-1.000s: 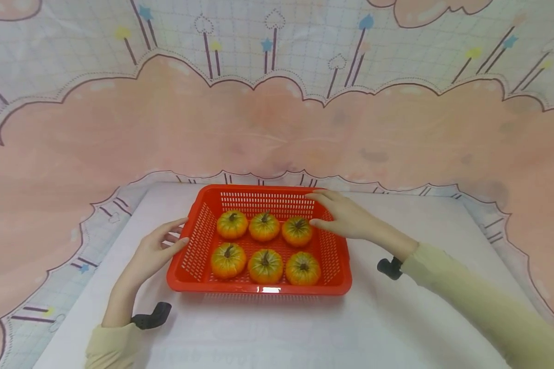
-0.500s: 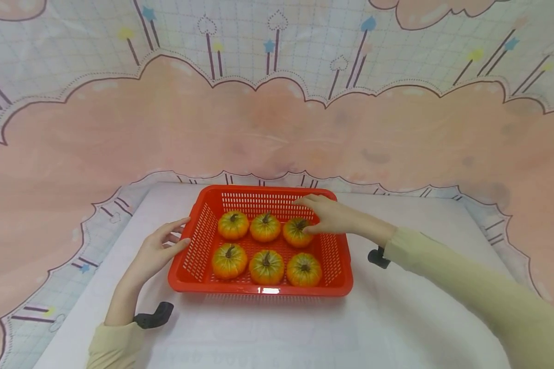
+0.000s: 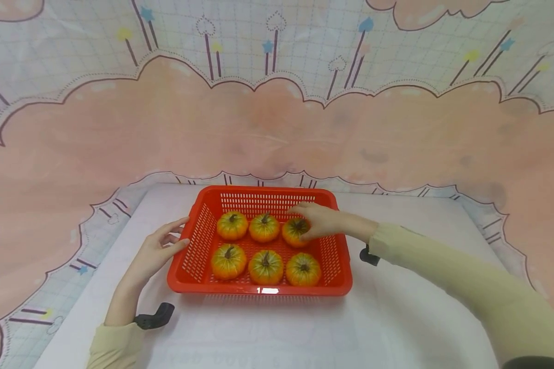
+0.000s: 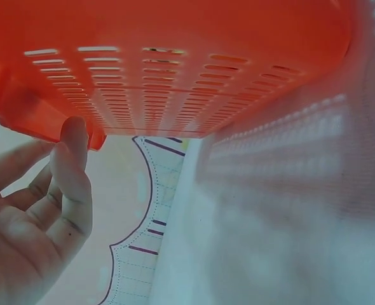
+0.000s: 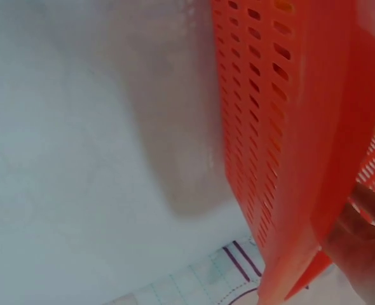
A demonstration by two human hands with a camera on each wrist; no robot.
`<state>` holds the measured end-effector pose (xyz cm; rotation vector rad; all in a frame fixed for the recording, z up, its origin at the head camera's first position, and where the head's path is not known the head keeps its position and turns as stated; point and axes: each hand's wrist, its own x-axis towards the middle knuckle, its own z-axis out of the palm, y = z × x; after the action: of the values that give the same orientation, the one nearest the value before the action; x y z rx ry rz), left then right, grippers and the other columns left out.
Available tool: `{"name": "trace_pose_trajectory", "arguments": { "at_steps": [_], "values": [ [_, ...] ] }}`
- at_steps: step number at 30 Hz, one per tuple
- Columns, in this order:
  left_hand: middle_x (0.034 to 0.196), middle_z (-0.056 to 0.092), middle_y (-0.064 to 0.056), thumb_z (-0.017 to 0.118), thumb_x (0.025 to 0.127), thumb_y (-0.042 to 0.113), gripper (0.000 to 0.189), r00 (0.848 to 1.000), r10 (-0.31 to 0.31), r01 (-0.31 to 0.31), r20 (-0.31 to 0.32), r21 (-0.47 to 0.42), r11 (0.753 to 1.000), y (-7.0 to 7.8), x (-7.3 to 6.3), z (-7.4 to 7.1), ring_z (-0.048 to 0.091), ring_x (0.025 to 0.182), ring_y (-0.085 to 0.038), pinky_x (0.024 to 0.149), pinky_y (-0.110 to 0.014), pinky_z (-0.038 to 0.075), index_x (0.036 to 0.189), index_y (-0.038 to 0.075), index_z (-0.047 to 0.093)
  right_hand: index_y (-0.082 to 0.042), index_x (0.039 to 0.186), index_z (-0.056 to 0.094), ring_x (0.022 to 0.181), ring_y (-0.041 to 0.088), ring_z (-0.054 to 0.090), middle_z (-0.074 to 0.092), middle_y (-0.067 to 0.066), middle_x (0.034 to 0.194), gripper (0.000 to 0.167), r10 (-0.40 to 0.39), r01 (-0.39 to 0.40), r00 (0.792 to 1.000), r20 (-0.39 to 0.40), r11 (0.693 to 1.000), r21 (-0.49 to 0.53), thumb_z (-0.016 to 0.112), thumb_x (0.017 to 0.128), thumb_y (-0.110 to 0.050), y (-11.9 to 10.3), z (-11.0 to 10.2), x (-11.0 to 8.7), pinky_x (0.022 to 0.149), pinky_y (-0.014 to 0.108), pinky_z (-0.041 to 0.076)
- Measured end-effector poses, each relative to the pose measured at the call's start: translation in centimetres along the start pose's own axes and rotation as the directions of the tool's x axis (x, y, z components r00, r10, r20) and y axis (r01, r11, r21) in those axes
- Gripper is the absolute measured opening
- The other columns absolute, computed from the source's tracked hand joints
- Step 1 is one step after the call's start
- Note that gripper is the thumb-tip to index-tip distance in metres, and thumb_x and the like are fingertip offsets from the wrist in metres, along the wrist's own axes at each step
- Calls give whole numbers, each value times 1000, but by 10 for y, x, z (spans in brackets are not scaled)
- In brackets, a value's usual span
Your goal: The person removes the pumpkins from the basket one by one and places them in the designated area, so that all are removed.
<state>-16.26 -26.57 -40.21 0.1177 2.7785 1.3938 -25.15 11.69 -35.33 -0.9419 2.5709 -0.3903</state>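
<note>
My right hand, thumb and fingers parted, is about the back-right pumpkin in the red basket, contact unclear to me; my left hand, loosely bent, holding nothing, is at its left rim.

Left grip relaxed — right grip palm-down.

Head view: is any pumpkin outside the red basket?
No, all six pumpkins in view sit inside the red basket, in two rows of three.
</note>
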Motion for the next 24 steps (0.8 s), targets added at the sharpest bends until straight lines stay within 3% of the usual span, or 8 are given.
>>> {"name": "trace_pose_trajectory", "arguments": {
  "at_steps": [6, 16, 24],
  "values": [
    [132, 50, -22, 60, 94, 28, 61, 1000, -21, 21, 3, -36, 999, 0, 1, -1, 53, 89, -2, 75, -19, 50, 149, 14, 37, -11, 142, 45, 133, 31, 45, 46, 14, 144, 68, 8, -7, 1000, 19, 999, -51, 74, 82, -23, 4, 8, 10, 107, 48, 41],
    [133, 48, -19, 59, 94, 28, 61, 998, -54, 55, 15, -94, 994, 1, 1, -2, 55, 87, -1, 78, -20, 48, 149, 15, 36, -11, 142, 45, 129, 29, 47, 48, 13, 142, 69, 35, -32, 998, 56, 998, -60, 75, 81, -23, 5, 14, 19, 106, 46, 42],
    [131, 47, -18, 59, 95, 25, 60, 998, -44, 49, 36, -161, 986, -2, 1, -3, 59, 84, 0, 82, -20, 47, 149, 14, 35, -13, 143, 43, 130, 31, 45, 44, 14, 145, 71, 54, -48, 996, 67, 996, -77, 75, 80, -25, 7, 21, 23, 108, 47, 40]
  ]
}}
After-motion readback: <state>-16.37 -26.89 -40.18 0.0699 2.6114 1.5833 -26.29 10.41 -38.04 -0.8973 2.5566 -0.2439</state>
